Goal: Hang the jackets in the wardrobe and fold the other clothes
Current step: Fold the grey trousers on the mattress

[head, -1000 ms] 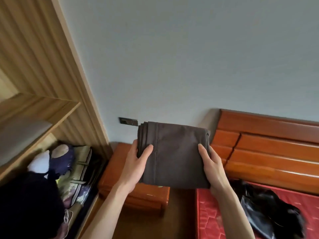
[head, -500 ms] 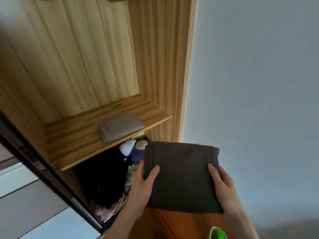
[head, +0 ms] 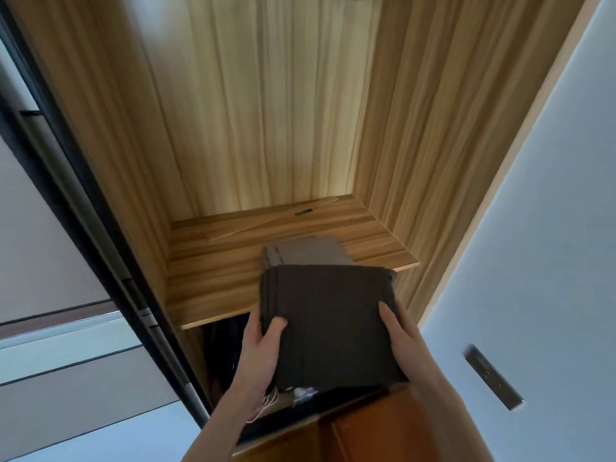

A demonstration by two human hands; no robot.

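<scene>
Occupying most of the view, the open wardrobe point(head: 266, 111) presents a light wood-grain interior, with a dark sliding-door track point(head: 100, 211) running down its left edge. A wooden shelf point(head: 206, 278) spans the compartment at mid-height. On that shelf lies a folded grey garment point(head: 306, 250), positioned toward the right half of the board. A folded dark brown garment point(head: 330, 325) is held in the air in front of the shelf edge, its far edge overlapping the near part of the grey garment in the view; contact between the two cannot be determined. The left hand point(head: 261, 348) grips the left edge of the dark garment, thumb on top. The right hand point(head: 400, 341) grips the right edge in the same manner. Below the hands, a reddish-brown cabinet point(head: 383, 428) is visible. A dark wall plate point(head: 493, 376) is mounted on the pale wall at right.
</scene>
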